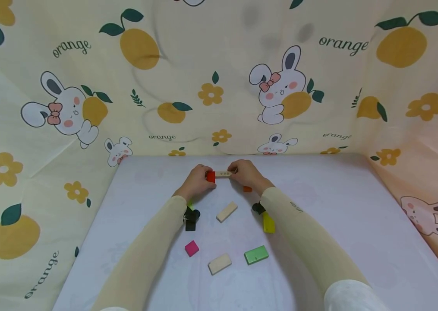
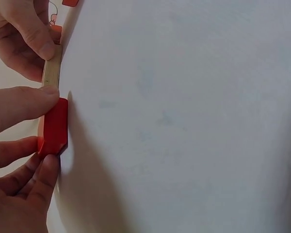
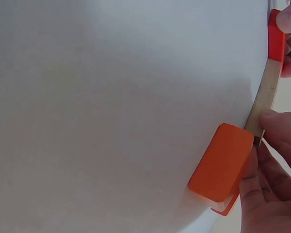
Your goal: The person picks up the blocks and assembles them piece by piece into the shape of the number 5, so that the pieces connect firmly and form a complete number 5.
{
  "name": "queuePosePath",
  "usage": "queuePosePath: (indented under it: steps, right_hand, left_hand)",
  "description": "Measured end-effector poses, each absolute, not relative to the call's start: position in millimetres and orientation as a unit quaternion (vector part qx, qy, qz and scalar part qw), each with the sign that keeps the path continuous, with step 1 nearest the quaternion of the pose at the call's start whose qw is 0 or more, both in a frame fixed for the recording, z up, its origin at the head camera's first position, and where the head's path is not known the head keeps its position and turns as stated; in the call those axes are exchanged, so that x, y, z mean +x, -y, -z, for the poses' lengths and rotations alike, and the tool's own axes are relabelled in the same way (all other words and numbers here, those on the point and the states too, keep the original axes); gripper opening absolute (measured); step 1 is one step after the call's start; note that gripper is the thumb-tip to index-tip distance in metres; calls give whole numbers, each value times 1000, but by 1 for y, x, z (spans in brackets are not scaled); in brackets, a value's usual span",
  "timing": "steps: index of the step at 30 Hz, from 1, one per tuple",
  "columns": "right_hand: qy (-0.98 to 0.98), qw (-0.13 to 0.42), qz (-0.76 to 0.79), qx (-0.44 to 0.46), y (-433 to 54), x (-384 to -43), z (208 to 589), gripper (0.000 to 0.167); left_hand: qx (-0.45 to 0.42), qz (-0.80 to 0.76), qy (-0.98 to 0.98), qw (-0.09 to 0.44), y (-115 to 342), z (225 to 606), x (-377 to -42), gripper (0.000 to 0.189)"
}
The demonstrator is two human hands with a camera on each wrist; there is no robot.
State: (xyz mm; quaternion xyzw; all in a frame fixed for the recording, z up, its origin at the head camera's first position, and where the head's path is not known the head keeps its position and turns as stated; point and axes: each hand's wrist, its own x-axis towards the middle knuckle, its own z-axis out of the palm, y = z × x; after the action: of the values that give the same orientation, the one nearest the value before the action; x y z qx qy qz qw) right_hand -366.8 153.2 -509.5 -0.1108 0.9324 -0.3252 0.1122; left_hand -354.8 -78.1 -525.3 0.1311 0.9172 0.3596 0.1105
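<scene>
Toward the back of the white table, my left hand (image 1: 197, 181) pinches a red block (image 2: 56, 126), its thumb at one end and fingertips at the other. End to end with the red block runs a light wooden block (image 1: 222, 174) with small dark markings on one face. My right hand (image 1: 247, 175) grips the far end of this wooden block between thumb and fingers. Just beside the right fingers stands an orange block (image 3: 222, 162), partly hidden by that hand in the head view. A second orange piece (image 3: 225, 208) shows behind it in the right wrist view.
Nearer the front lie two plain wooden blocks (image 1: 227, 212) (image 1: 219, 264), a magenta cube (image 1: 191, 248) and a green block (image 1: 256, 255). A yellow block (image 1: 269, 223) is beside my right forearm. A patterned cloth (image 1: 211, 116) rises behind the table.
</scene>
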Motion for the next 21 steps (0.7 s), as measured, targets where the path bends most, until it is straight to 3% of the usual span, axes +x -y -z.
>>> queuePosePath:
  steps: [14,21]
  right_hand:
    - [-931,115,327,-112,-153,-367,508,26]
    - [-927,110,339,-112,-155,-363,503,27]
  left_hand:
    - [120,-356,-920,114,76,520,-352,62]
    - [124,-358,-918,114,77,523,-354,72]
